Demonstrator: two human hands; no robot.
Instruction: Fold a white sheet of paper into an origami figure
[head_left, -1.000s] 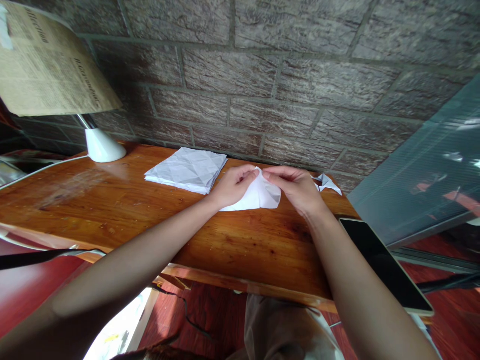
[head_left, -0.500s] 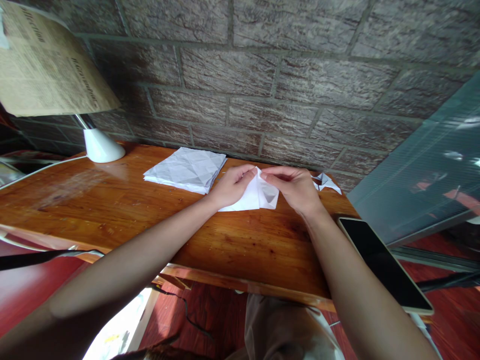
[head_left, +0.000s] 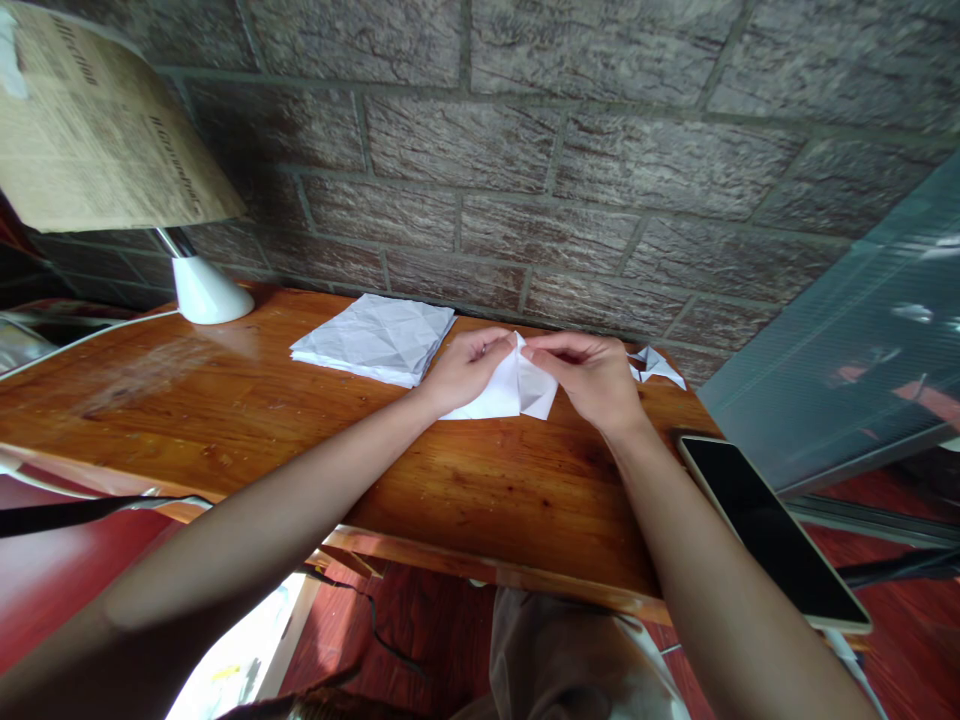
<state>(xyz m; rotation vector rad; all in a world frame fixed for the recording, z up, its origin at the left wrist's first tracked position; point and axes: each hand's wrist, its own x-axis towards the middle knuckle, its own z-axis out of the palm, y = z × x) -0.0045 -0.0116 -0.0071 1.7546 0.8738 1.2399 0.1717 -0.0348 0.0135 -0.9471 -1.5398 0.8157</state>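
Left hand (head_left: 466,370) and right hand (head_left: 596,378) pinch a white sheet (head_left: 495,398) by the tip above the table (head_left: 517,500); it looks part-folded, flap (head_left: 536,392) seemingly unflattened; creased paper stack (head_left: 375,335) at its ten o'clock, folded piece (head_left: 658,366) at three.

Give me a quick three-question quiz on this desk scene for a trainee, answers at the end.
1. True or false: the left grip and the right grip both touch the same white paper.
2. Choose: the dark-screened device lies nearer (A) the left forearm or (B) the right forearm.
3. Fill in: left of the creased paper stack stands a white-based ____.

Key: 1 true; 2 B; 3 lamp.
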